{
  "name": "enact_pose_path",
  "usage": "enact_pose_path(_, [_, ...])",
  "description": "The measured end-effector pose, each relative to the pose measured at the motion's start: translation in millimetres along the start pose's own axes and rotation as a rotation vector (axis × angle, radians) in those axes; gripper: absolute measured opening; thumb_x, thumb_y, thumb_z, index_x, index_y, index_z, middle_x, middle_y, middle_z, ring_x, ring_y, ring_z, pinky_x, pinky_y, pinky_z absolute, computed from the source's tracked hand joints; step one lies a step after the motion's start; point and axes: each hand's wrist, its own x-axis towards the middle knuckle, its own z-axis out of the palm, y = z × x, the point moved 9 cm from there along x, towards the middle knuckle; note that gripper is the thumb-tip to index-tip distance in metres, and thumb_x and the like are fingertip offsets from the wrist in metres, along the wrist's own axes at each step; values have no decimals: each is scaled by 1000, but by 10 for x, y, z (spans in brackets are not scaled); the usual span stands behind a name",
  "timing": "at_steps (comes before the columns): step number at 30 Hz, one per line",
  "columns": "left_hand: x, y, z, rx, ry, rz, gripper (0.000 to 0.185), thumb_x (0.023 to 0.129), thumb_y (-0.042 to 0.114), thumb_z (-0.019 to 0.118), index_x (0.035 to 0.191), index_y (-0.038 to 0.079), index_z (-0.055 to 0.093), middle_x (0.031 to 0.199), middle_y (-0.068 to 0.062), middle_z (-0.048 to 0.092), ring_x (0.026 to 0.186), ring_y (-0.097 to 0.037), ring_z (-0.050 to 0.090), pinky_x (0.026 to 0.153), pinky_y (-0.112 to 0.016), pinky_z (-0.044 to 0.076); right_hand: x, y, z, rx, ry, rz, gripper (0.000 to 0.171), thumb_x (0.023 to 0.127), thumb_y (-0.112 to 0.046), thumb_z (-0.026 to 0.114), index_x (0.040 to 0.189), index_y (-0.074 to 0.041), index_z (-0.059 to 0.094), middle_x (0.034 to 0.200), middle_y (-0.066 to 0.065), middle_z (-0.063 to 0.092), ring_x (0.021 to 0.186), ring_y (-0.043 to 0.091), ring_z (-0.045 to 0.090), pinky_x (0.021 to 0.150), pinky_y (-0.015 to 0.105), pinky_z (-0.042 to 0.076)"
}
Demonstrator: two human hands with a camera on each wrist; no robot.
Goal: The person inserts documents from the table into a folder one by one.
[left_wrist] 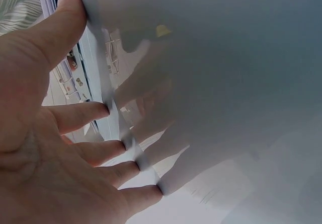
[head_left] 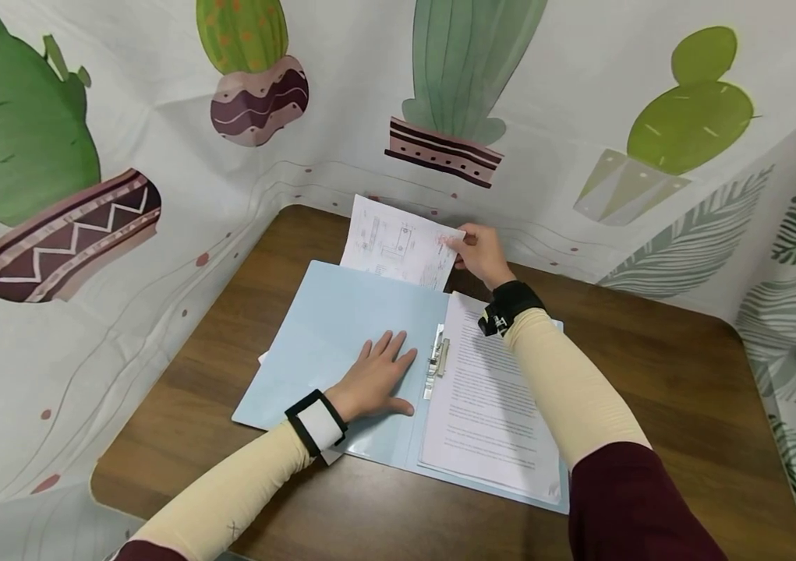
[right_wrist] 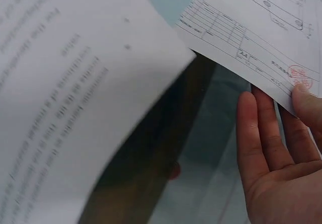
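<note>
L hand lies flat, fingers spread and straight, pressing the inner left flap of the open light-blue plastic file folder; left wrist view shows the same, fingertips down on the pale blue sheet. R hand is out past the folder's top edge, thumb over and fingers under, pinching the corner of a loose white paper sheet with a technical drawing and red stamp. Right wrist view confirms: thumb sits on the stamp corner, fingers below the sheet. The sheet is lifted and tilted up, its lower edge at the folder's top edge near the spine; can't tell if it's touching.

Stack of white printed text pages lies on the folder's right half, R forearm crossing over it. Silver metal fastener clip sits at the spine, just beside the L fingertips.

Step, by my read: drawing sheet is mid-handling above the folder, L hand steadying it. Next move would need the sheet kept level and squared to the folder, w/o the corner pinch creasing it, L hand holding the flap down.

Surface: dark brown wood-grain table w/ rounded corners. Room: white fabric backdrop printed with potted cacti and green leaves wraps around the table on three sides.
</note>
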Motion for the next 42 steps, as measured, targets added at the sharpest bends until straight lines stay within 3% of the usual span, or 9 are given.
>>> enact_pose_path(6, [11, 9, -1, -4, 4, 5, 101, 75, 55, 86, 152, 3, 47, 164, -27, 26, 152, -48, 21, 115, -68, 24, 14, -238, -175, 51, 59, -98, 18, 100, -12, 67, 115, 0, 71, 107, 19, 73, 84, 31, 71, 81, 49, 59])
enact_pose_path(14, [14, 13, -3, -13, 3, 15, 100, 76, 54, 86, 152, 2, 47, 164, -27, 26, 152, -48, 21, 115, -68, 24, -34, -716, -501, 145, 194, -301, 17, 99, -9, 69, 109, 4, 72, 102, 24, 74, 83, 31, 72, 64, 21, 57])
enact_pose_path(20, [18, 20, 4, -3, -1, 22, 100, 78, 53, 85, 153, 2, 45, 164, -27, 26, 152, -48, 20, 115, -68, 24, -309, -1248, -838, 126, 327, -407, 17, 99, -4, 67, 109, 9, 70, 99, 31, 72, 80, 37, 68, 63, 20, 56])
enact_pose_path(26, [19, 33, -9, 1, 14, 23, 99, 77, 51, 87, 152, 1, 47, 163, -28, 28, 151, -49, 22, 114, -69, 26, -592, -1619, -1188, 160, 423, -504, 11, 98, -2, 68, 102, 6, 73, 97, 26, 74, 71, 25, 72, 63, 22, 57])
enact_pose_path(33, [21, 46, 2, 13, 22, 19, 98, 77, 52, 87, 151, 2, 48, 163, -28, 29, 151, -48, 24, 114, -68, 27, -720, -1598, -1665, 220, 506, -582, 10, 97, -2, 69, 102, 4, 75, 95, 19, 76, 68, 17, 72, 62, 25, 58])
enact_pose_path(36, [23, 47, 5, 13, 18, 20, 98, 77, 52, 87, 151, 2, 48, 163, -28, 29, 151, -48, 24, 114, -69, 27, -792, -1523, -1879, 262, 527, -545, 9, 96, -2, 69, 102, 2, 75, 95, 16, 76, 71, 19, 72, 60, 24, 57])
enact_pose_path(42, [27, 36, -5, 13, 20, 27, 97, 77, 53, 87, 150, 1, 50, 162, -28, 30, 151, -49, 24, 113, -69, 28, -1034, -1411, -2269, 126, 619, -443, 11, 98, -8, 69, 103, -2, 76, 99, 8, 78, 73, 15, 70, 57, 19, 53])
